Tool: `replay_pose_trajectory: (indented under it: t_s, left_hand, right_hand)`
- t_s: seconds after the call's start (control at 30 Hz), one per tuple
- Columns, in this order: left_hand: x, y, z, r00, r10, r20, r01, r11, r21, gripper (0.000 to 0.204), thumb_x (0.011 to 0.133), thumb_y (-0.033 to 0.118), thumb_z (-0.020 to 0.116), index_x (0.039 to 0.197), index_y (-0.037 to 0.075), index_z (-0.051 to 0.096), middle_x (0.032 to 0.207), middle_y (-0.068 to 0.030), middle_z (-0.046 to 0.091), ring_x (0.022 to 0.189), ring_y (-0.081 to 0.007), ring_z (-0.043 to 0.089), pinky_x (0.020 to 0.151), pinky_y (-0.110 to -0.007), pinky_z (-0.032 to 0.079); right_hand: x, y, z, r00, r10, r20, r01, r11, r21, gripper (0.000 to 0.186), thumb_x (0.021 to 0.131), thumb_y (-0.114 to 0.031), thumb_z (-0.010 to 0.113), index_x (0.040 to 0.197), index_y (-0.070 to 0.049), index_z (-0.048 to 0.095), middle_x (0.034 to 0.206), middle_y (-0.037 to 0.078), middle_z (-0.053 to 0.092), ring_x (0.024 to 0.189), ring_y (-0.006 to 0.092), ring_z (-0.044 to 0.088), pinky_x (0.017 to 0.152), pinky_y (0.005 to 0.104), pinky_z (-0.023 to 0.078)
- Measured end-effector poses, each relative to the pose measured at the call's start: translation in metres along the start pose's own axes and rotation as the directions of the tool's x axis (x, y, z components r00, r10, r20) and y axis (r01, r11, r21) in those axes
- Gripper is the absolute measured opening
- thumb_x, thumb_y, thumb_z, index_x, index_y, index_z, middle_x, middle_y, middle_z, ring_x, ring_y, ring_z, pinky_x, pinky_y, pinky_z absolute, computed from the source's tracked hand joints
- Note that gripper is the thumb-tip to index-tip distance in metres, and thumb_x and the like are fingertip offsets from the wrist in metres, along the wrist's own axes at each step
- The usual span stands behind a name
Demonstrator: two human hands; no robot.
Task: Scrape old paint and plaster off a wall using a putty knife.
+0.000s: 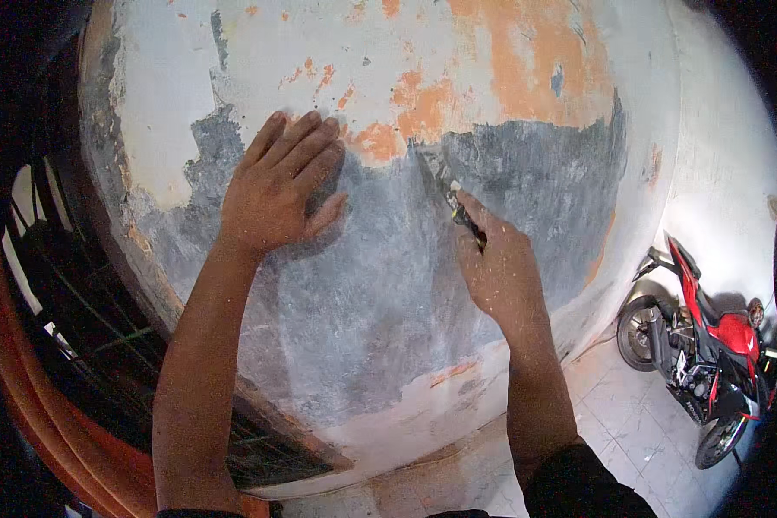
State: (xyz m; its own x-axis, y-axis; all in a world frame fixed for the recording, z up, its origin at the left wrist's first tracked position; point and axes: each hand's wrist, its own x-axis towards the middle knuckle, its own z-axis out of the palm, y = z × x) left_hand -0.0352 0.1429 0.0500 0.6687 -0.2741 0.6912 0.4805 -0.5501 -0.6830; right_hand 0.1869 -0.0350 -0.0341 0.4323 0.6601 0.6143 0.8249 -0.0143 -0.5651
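A wall (363,285) fills the middle of the view, its bare grey render showing below patches of white and orange paint. My left hand (281,186) lies flat against it, fingers stretched up over the ragged edge between paint and grey. In my right hand (502,259) is a scraper (449,186) with a dark handle. Its blade points up and left and meets the wall near the lower edge of an orange patch (380,142). The blade tip is hard to make out against the grey. Pale specks of paint dust dot both forearms.
A red and black motorcycle (708,345) stands on the tiled floor (622,423) at the right, beside a white wall (725,155). At the left is a dark opening with grille-like bars (95,337), and orange-brown cloth (39,388) hangs along the rim.
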Motion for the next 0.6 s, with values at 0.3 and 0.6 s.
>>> replay_pose_trajectory:
  t_s: [0.3,0.6]
  left_hand:
    - [-0.003,0.001,0.001,0.999,-0.002,0.044,0.002,1.000,0.013,0.048,0.090,0.035,0.072,0.131,0.010,0.066,0.151,-0.0079,0.056,0.146,-0.0278,0.047,0.126,-0.052,0.029]
    - [-0.003,-0.002,0.001,1.000,0.009,0.014,-0.009,1.000,0.017,0.046,0.091,0.038,0.072,0.126,0.009,0.069,0.149,-0.0075,0.058,0.145,-0.0268,0.047,0.126,-0.051,0.030]
  right_hand:
    - [-0.006,-0.003,-0.003,0.988,0.124,0.095,-0.123,0.992,-0.014,0.050,0.101,-0.021,0.058,0.149,-0.010,0.055,0.116,0.027,0.071,0.105,0.0427,0.071,0.092,0.0494,0.055]
    - [-0.006,0.009,0.000,0.998,-0.057,-0.017,0.058,0.996,0.068,0.050,0.101,-0.021,0.057,0.150,-0.014,0.055,0.114,0.026,0.072,0.104,0.0431,0.071,0.092,0.0501,0.055]
